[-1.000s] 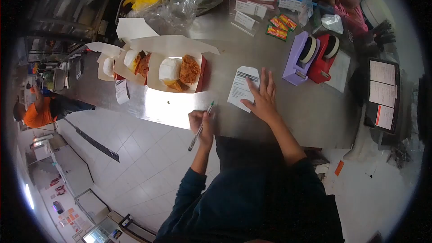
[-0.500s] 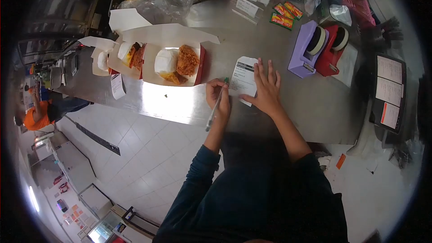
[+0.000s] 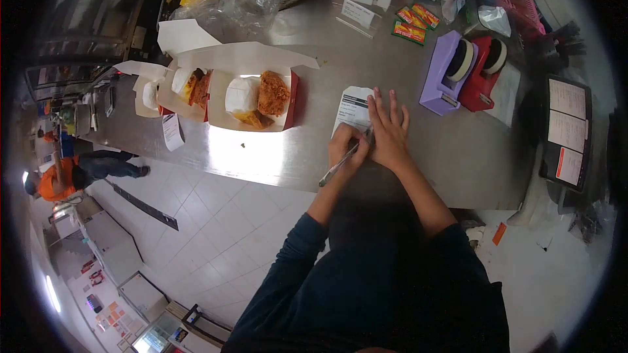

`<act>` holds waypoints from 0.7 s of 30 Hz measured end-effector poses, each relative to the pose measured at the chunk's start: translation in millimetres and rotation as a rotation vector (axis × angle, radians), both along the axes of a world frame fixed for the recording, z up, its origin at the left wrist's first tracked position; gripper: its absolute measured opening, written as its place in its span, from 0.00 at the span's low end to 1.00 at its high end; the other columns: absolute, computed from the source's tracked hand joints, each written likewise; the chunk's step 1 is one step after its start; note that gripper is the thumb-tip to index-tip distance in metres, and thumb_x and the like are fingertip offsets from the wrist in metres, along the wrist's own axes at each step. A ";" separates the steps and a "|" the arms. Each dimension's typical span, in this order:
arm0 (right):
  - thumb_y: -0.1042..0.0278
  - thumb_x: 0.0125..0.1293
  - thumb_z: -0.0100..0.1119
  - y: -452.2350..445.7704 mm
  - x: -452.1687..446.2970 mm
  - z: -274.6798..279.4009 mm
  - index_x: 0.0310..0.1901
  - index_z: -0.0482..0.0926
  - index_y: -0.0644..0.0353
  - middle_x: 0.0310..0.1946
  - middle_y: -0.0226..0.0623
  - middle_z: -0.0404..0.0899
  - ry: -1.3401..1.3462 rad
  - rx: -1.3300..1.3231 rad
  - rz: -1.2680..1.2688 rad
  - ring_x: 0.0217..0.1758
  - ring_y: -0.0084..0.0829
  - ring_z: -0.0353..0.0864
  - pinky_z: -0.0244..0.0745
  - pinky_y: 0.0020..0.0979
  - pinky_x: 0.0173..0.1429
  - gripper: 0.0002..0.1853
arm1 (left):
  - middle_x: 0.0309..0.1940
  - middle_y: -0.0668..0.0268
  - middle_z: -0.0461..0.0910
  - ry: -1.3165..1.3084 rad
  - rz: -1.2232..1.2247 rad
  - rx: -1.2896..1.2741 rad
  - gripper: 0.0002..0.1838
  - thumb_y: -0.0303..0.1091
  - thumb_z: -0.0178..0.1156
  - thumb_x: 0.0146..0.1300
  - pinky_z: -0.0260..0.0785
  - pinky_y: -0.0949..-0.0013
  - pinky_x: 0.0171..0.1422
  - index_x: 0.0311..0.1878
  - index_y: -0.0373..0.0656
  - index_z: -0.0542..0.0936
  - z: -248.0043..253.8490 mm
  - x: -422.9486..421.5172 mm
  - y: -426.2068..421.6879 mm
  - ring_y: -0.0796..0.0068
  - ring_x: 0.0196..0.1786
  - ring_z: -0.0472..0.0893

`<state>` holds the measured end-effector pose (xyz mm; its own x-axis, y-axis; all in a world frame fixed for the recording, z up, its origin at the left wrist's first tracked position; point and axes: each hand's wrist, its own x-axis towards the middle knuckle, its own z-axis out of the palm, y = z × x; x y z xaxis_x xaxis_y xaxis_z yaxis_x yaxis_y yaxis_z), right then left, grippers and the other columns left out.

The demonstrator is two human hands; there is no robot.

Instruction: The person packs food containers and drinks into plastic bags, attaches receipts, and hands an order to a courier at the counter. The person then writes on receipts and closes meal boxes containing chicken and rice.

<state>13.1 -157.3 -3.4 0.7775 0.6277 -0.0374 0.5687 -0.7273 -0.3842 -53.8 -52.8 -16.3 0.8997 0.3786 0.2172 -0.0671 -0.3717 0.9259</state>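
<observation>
My left hand is closed around a pen and rests over the lower part of a printed paper slip. The pen's tail slants down to the left; its writing end lies near the slip, partly hidden by my fingers. Flat on the right side of the slip lies my right hand, fingers stretched out. To the left stands a food box with its lid up, holding fried chicken and a white wrapped mound.
Two more open boxes stand further left, with a printed slip beside them. Purple and red tape dispensers sit at the right, near a screen. Sachets lie behind. A person in orange is far left.
My left hand has moved right with the pen, from beside the slip onto its lower part, close to my right hand. The person in orange has shifted position.
</observation>
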 end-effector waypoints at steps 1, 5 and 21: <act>0.65 0.37 0.64 0.4 -0.4 2.0 0.63 0.46 0.59 0.66 0.37 0.39 0.011 0.003 -0.003 0.69 0.44 0.37 0.37 0.51 0.63 0.50 | 0.22 0.61 0.70 -0.014 0.015 0.015 0.05 0.22 0.57 0.45 0.64 0.75 0.29 0.24 0.37 0.70 3.0 2.6 -2.1 0.71 0.24 0.72; 0.64 0.37 0.65 0.3 0.4 5.9 0.63 0.47 0.59 0.66 0.36 0.40 0.030 0.031 -0.007 0.69 0.43 0.37 0.38 0.50 0.63 0.50 | 0.22 0.65 0.70 -0.064 0.089 -0.304 0.05 0.22 0.55 0.48 0.63 0.77 0.30 0.25 0.38 0.69 -12.3 -3.4 6.6 0.78 0.25 0.70; 0.50 0.29 0.69 3.5 -2.1 -2.2 0.62 0.48 0.56 0.66 0.35 0.42 -0.048 0.025 -0.038 0.68 0.43 0.38 0.37 0.51 0.63 0.56 | 0.23 0.60 0.70 0.030 0.162 -0.062 0.04 0.21 0.55 0.47 0.66 0.72 0.30 0.26 0.36 0.69 1.0 -5.5 4.9 0.66 0.26 0.73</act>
